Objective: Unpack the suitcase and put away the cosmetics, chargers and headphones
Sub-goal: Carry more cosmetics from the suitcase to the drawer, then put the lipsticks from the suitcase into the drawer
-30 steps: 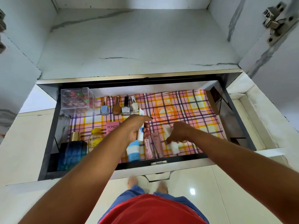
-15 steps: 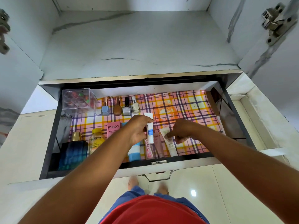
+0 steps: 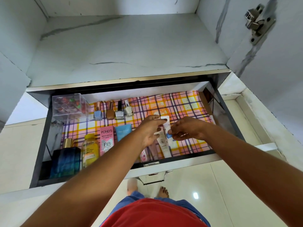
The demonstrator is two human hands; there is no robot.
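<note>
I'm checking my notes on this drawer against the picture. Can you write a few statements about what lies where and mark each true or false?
1. Four nail polish bottles stand in a row beside the clear box. True.
2. The left hand and right hand both hold the white tube. True.
3. The pink Pond's box lies right of the hands. False: left of them.
4. The yellow Garnier bottle stands at the drawer's back. False: it is near the front.

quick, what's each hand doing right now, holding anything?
Left hand: holding the white tube with blue print by its upper end.
Right hand: pinching the same tube lower down.
</note>
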